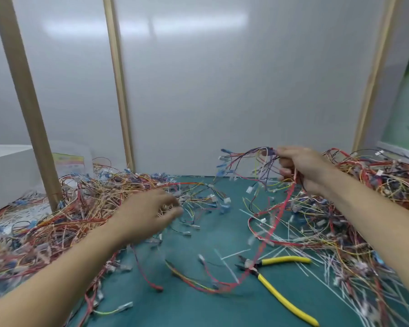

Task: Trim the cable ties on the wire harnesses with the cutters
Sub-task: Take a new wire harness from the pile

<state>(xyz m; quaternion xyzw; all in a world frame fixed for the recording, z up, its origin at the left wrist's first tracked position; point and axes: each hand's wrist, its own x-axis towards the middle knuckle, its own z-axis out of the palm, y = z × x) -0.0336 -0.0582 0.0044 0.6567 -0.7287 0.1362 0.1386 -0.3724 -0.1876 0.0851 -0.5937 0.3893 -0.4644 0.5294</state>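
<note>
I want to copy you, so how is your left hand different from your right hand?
The right hand grips a wire harness, held above the green mat; the left hand seems empty, low over the pile. The left hand looks blurred; the right hand looks sharper. Neither holds the cutters.

Bright, even light; panel (198, 22) glare (left hand (149, 213) motion-blurred).

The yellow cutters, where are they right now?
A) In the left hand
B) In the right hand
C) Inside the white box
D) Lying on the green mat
D. The yellow cutters lie on the green mat with no hands on them: the right hand grips a wire harness, and the left hand is over the wire pile.
</note>
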